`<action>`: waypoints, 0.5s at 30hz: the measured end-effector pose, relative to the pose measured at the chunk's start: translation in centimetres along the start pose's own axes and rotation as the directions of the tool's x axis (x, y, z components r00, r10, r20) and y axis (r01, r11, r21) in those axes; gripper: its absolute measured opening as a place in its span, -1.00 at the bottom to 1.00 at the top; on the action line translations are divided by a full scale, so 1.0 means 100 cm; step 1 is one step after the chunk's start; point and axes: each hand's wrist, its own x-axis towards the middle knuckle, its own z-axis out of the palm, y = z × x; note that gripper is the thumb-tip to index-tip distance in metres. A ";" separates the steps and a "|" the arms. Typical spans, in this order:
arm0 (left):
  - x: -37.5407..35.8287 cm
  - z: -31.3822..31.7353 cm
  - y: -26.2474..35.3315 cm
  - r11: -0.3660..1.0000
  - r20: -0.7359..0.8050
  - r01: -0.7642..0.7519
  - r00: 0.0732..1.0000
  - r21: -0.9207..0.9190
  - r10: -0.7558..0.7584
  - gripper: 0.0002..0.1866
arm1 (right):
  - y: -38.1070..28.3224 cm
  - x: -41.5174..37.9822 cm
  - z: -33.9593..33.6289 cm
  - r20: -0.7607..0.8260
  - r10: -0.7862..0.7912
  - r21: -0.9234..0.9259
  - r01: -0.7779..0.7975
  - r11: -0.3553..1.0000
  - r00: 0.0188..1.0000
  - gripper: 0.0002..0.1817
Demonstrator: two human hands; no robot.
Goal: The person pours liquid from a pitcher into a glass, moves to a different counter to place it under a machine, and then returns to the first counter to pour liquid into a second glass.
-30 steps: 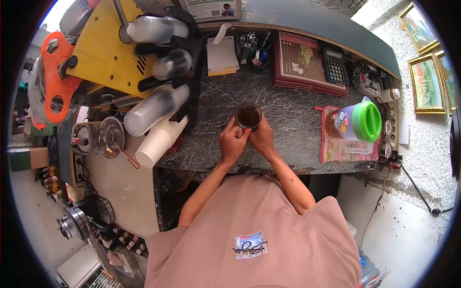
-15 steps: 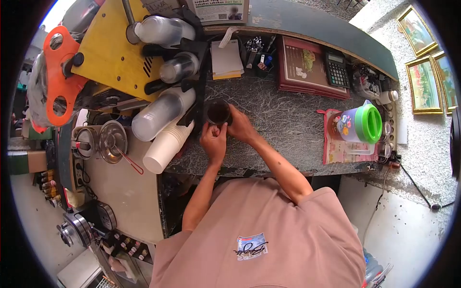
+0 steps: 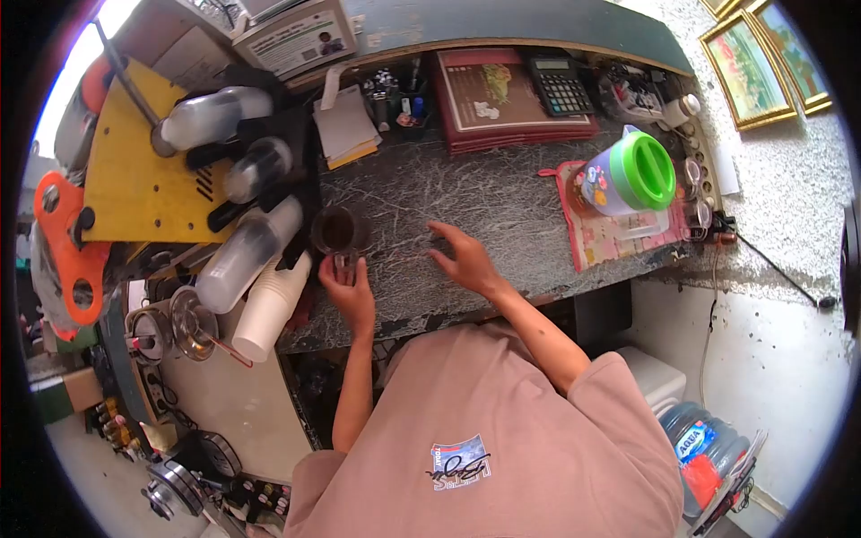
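Note:
A clear glass mug point(image 3: 338, 231) with dark contents stands on the dark scratched counter point(image 3: 404, 193), beside the plastic cup stacks. My left hand point(image 3: 350, 294) has its fingers closed around the mug's handle on the side facing me. To the right of the mug, apart from it, my right hand point(image 3: 466, 260) hovers over the counter with fingers spread and nothing in them. Farther right, a purple pitcher with a green lid point(image 3: 630, 170) sits on a pink cloth point(image 3: 578, 242).
Left of the mug are stacked clear plastic cups point(image 3: 247, 255) and white paper cups point(image 3: 272, 309), near a yellow machine panel point(image 3: 143, 161). Along the back lie papers point(image 3: 345, 130), red menus point(image 3: 466, 99) and a calculator point(image 3: 556, 87). A water jug point(image 3: 704, 448) stands lower right.
My right hand has let go of the mug and moved right, its fingers opening. My left hand stays at the mug, now on its handle. The view has turned and shifted.

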 end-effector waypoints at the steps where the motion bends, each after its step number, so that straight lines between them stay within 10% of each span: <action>1: -0.007 -0.002 0.003 1.000 0.014 0.004 1.000 0.000 -0.004 -0.33 | 0.013 -0.021 -0.014 -0.112 0.004 -0.008 -0.005 1.000 0.994 -0.51; 5: -0.031 -0.005 0.005 0.996 0.026 0.055 0.998 0.067 -0.057 -0.36 | 0.045 -0.119 -0.099 -0.493 -0.058 -0.379 -0.154 0.912 0.868 -0.82; 8: -0.042 0.003 0.013 0.981 0.038 0.074 0.996 0.182 -0.082 -0.38 | 0.068 -0.165 -0.208 -0.851 -0.064 -0.356 -0.483 0.800 0.521 -0.89; 10: -0.040 0.002 -0.007 0.971 -0.018 0.130 0.991 0.202 -0.129 -0.40 | 0.109 -0.186 -0.302 -0.938 -0.149 -0.311 -0.566 0.764 0.313 -0.77; 15: -0.032 0.007 0.003 0.882 -0.089 0.461 0.887 0.102 -0.453 -0.75 | 0.144 -0.170 -0.447 -0.934 -0.084 -0.320 -0.709 0.629 0.347 -0.18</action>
